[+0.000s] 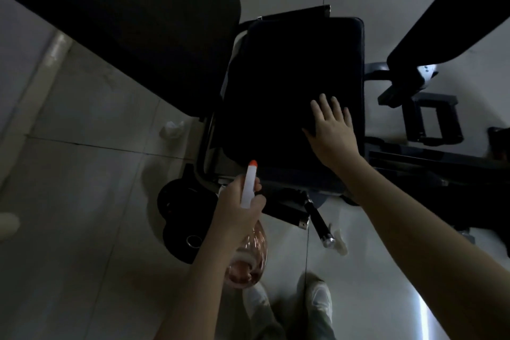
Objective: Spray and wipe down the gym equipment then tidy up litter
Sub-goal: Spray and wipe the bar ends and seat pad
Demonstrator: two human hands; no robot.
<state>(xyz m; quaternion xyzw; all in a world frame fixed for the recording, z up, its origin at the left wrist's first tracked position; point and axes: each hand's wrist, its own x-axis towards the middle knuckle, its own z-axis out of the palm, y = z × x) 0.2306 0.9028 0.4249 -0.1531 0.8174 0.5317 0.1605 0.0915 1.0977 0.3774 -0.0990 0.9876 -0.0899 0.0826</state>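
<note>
Now | left hand [237, 210] grips spray bottle [248, 254] by neck: likely light, rigid | right hand [332, 130] spread flat on seat pad [276, 85], near right

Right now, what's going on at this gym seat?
A person stands over a black seat pad. The left hand grips a spray bottle, nozzle pointed at the pad. The right hand lies flat on the pad, fingers spread, no cloth visible. A crumpled tissue lies on the floor to the pad's left.
</note>
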